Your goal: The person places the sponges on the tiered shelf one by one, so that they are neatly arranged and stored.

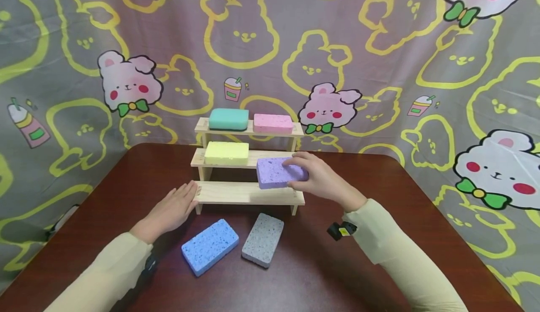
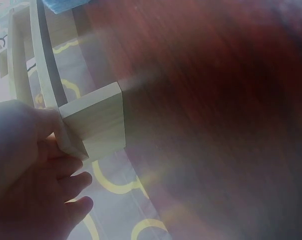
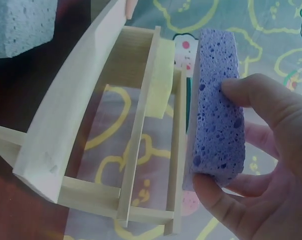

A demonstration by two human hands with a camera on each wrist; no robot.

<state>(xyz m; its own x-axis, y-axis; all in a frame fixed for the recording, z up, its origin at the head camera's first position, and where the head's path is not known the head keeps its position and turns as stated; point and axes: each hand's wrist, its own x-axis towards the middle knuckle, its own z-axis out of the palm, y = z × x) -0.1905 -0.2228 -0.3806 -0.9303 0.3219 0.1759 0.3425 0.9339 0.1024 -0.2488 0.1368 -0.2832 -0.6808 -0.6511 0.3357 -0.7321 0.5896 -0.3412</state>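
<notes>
My right hand (image 1: 316,176) grips a purple sponge (image 1: 274,174) by its right end, thumb and fingers on its sides. It holds the sponge in front of the middle tier of a three-tier wooden shelf (image 1: 240,192). In the right wrist view the sponge (image 3: 216,105) shows its pitted face. My left hand (image 1: 170,209) lies at the left end of the lowest tier, its fingers extended and touching the board's edge. The left wrist view shows that hand (image 2: 35,165) against the board, partly hidden by it. A yellow sponge (image 1: 227,153) sits on the middle tier's left side.
On the top tier rest a teal sponge (image 1: 228,119) and a pink sponge (image 1: 273,123). A blue sponge (image 1: 210,246) and a grey sponge (image 1: 263,240) lie on the dark brown table (image 1: 320,274) before the shelf. Behind the table hangs a patterned curtain (image 1: 270,78).
</notes>
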